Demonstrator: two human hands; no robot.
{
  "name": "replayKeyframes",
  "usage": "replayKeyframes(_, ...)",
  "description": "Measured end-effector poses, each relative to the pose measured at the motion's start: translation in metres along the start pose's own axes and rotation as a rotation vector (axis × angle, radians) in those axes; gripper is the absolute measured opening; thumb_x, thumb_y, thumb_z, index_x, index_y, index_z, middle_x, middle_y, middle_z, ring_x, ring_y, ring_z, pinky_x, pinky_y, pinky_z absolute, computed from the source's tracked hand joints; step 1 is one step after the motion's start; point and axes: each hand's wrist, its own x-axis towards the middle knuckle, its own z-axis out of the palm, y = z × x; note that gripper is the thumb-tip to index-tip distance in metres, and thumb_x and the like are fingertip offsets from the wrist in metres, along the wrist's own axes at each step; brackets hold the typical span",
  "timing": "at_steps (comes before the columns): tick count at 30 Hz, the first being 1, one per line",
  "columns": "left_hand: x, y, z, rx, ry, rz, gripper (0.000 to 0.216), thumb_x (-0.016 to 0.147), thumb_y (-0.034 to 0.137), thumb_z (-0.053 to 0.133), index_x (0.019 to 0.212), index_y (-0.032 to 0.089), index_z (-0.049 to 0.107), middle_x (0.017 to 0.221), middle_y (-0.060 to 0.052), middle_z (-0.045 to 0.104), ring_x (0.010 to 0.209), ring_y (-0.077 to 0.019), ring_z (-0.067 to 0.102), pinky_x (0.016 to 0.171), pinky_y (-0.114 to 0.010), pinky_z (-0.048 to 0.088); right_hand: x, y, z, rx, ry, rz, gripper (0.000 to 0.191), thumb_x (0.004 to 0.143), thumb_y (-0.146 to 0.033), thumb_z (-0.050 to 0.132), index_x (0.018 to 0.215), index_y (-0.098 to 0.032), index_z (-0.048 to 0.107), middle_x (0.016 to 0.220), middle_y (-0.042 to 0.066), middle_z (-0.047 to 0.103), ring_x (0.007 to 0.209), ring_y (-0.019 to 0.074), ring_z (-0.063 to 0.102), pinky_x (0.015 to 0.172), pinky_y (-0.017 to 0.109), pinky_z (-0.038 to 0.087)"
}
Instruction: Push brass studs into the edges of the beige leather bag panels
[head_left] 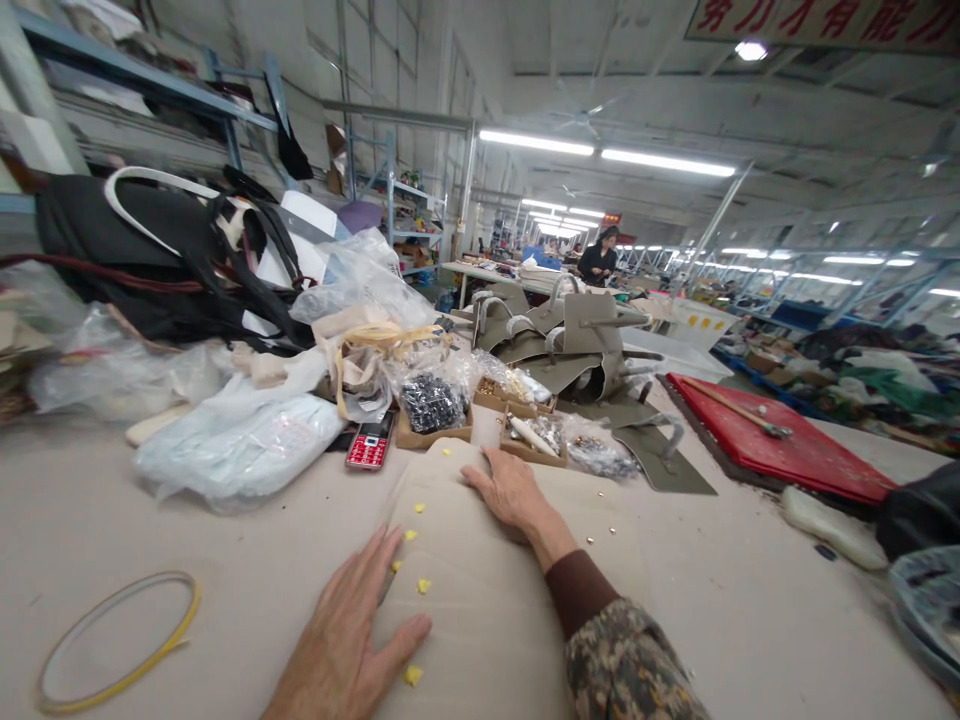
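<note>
A flat beige panel lies on the worktable in front of me, dotted with small yellow markers. My left hand rests flat on its near left edge, fingers spread and holding nothing. My right hand lies palm down on the panel's far part, fingers stretched toward small cardboard boxes of hardware. A dark sleeve cuff and camouflage sleeve cover the right forearm.
A yellow tape ring lies at the near left. A red phone, plastic bags, black bags and grey bag parts crowd the far table. A red board with a hammer lies right. Another person works far back.
</note>
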Motion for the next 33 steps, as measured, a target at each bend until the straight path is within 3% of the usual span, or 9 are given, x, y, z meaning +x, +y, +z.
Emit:
replayKeyframes(5, -0.001, 0.001, 0.0, 0.027, 0.048, 0.052, 0.074, 0.086, 0.048, 0.055, 0.15, 0.028, 0.023, 0.145, -0.006, 0.046, 0.128, -0.0292, 0.049, 0.1, -0.043, 0.049, 0.008, -0.03, 0.007, 0.037, 0.002, -0.145, 0.055, 0.094, -0.053, 0.045, 0.132, -0.014, 0.053, 0.127, 0.014, 0.062, 0.119, 0.0273, 0.054, 0.102, 0.038, 0.033)
replayKeyframes(9, 0.0, 0.003, -0.002, 0.032, 0.028, 0.036, 0.074, 0.086, 0.048, 0.055, 0.149, 0.027, 0.025, 0.146, -0.007, 0.045, 0.128, -0.0297, 0.049, 0.102, -0.046, 0.048, 0.007, -0.034, 0.009, 0.056, -0.011, -0.268, 0.052, 0.095, -0.051, 0.044, 0.134, -0.017, 0.052, 0.131, 0.011, 0.061, 0.12, 0.0234, 0.054, 0.102, 0.033, 0.034)
replayKeyframes(14, 0.001, 0.0, 0.001, -0.042, 0.013, -0.028, 0.072, 0.082, 0.052, 0.057, 0.146, 0.028, 0.034, 0.145, -0.005, 0.046, 0.128, -0.0311, 0.049, 0.102, -0.046, 0.047, 0.007, -0.016, 0.005, -0.043, 0.045, -0.051, 0.058, 0.095, -0.056, 0.041, 0.13, -0.012, 0.054, 0.125, 0.018, 0.062, 0.117, 0.0303, 0.054, 0.1, 0.042, 0.034)
replayKeyframes(19, 0.001, -0.006, 0.008, -0.045, 0.038, -0.051, 0.072, 0.081, 0.057, 0.055, 0.145, 0.031, 0.035, 0.145, -0.004, 0.047, 0.127, -0.0315, 0.05, 0.103, -0.048, 0.046, 0.004, -0.003, 0.005, -0.072, 0.022, 0.0, 0.059, 0.091, -0.064, 0.042, 0.121, -0.017, 0.062, 0.117, 0.015, 0.066, 0.109, 0.0297, 0.057, 0.096, 0.042, 0.038)
replayKeyframes(25, 0.001, -0.008, 0.01, -0.013, 0.018, -0.023, 0.072, 0.083, 0.058, 0.052, 0.147, 0.031, 0.031, 0.146, -0.004, 0.045, 0.129, -0.0307, 0.048, 0.103, -0.048, 0.046, 0.001, 0.007, 0.003, -0.035, 0.041, 0.036, 0.059, 0.091, -0.061, 0.046, 0.116, -0.011, 0.065, 0.118, 0.019, 0.064, 0.113, 0.0325, 0.054, 0.098, 0.044, 0.037)
replayKeyframes(29, 0.003, -0.007, 0.009, -0.028, -0.005, -0.048, 0.072, 0.083, 0.058, 0.051, 0.146, 0.029, 0.032, 0.148, -0.005, 0.042, 0.131, -0.0305, 0.045, 0.106, -0.047, 0.043, -0.004, 0.025, -0.016, 0.063, 0.087, 0.052, 0.051, 0.089, -0.056, 0.051, 0.114, -0.015, 0.067, 0.116, 0.015, 0.067, 0.112, 0.0278, 0.058, 0.099, 0.037, 0.038)
replayKeyframes(33, 0.006, 0.002, 0.005, -0.066, -0.009, -0.144, 0.081, 0.082, 0.063, 0.049, 0.148, 0.022, 0.027, 0.155, -0.012, 0.028, 0.138, -0.0331, 0.035, 0.11, -0.05, 0.035, -0.033, 0.075, -0.048, 0.155, 0.276, 0.254, 0.06, 0.093, -0.054, 0.04, 0.13, -0.009, 0.055, 0.134, 0.02, 0.055, 0.127, 0.031, 0.048, 0.108, 0.044, 0.03)
